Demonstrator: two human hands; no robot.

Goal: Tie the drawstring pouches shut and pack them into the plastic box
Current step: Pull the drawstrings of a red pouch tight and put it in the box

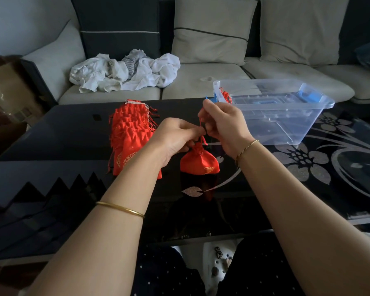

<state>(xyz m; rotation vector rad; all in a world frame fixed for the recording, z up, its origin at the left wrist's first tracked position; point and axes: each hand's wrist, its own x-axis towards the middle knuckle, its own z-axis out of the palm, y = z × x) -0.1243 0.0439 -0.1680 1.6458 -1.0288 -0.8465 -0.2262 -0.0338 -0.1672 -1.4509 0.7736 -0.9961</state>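
Mid-knot here: pinching the drawstring (200, 123) tight with left hand (175, 136) and right hand (224, 122), holding it straight up off the red pouch (199, 163) underneath. Parked left of the plastic box (286, 116), closer to the right hand, so probably dropping it in from that side.

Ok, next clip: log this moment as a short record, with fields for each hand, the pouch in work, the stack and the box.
left hand: pinches the drawstring just above the pouch neck
right hand: pinches the same drawstring higher up
pouch in work: red, neck gathered, standing on the table
pouch stack: red, lying flat on the table, left of it
plastic box: clear, lid off, on the right
red item: at the box's left end, likely a packed pouch
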